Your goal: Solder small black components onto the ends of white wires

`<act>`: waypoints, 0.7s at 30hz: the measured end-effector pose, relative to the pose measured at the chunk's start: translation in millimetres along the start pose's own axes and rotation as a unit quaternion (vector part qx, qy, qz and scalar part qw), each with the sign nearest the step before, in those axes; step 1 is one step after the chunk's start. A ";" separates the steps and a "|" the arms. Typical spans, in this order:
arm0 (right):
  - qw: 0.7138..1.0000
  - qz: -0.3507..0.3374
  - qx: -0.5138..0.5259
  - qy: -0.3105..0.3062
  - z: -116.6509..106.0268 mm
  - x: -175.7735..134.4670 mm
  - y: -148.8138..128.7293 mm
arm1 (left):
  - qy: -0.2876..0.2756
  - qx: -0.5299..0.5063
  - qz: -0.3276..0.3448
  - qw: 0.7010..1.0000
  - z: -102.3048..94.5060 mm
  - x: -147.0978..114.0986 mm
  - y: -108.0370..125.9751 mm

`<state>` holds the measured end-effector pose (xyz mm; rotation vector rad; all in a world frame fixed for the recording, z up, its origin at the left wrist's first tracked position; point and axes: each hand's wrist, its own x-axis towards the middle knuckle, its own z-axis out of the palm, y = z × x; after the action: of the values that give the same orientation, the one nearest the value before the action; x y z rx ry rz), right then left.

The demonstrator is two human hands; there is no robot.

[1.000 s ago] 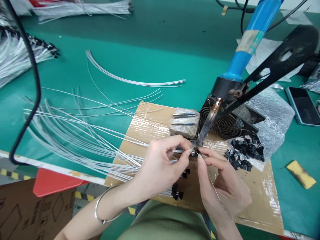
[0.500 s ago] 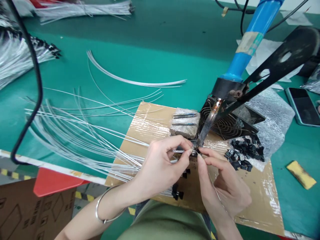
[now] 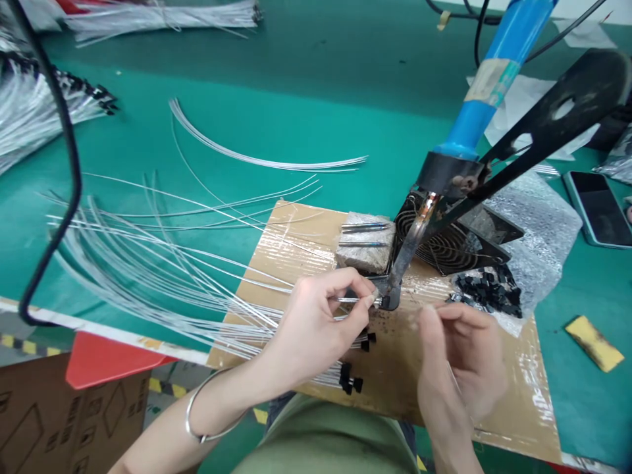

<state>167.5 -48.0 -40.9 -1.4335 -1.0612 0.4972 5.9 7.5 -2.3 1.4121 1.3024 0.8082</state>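
My left hand (image 3: 328, 309) pinches the end of a thin white cable (image 3: 350, 300) between thumb and forefinger. That end points at a small dark block beneath the tip of the soldering iron (image 3: 405, 260). My right hand (image 3: 461, 362), smeared by motion, is apart from the iron, thumb and forefinger closed. A thin silvery wire (image 3: 454, 382) runs along its palm; the fingertips' hold on it is unclear. A pile of small black connectors (image 3: 488, 289) lies just beyond that hand. Several white cables with black connector ends (image 3: 348, 380) lie under my left forearm.
A black stand arm (image 3: 557, 125) holds the iron above a fan (image 3: 439, 243). A grey block (image 3: 365, 247) carries metal tips. Loose white cables (image 3: 143, 289) spread leftward. A yellow sponge (image 3: 594, 343) and a phone (image 3: 600, 207) lie right, on the green mat.
My right hand has drawn back to the right, away from the iron tip, toward the black connectors. My left hand has shifted slightly left, still pinching the cable.
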 end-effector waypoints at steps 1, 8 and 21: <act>0.999 0.035 0.025 0.017 -3.6 2.5 1.0 | 0.000 -0.005 -0.002 1.000 -0.8 -0.7 -1.3; 0.963 0.181 0.190 -0.056 -25.9 7.5 13.5 | -0.012 -0.012 -0.026 1.000 -7.0 -7.7 -7.7; 0.972 0.098 -0.001 -0.212 -4.2 -7.9 -3.7 | -0.055 0.013 -0.021 0.998 -8.5 -21.4 -15.3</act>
<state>165.9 -57.4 -38.9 -1.4772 -1.2571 0.9772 -10.7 -12.7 -11.3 1.4256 1.2579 0.6792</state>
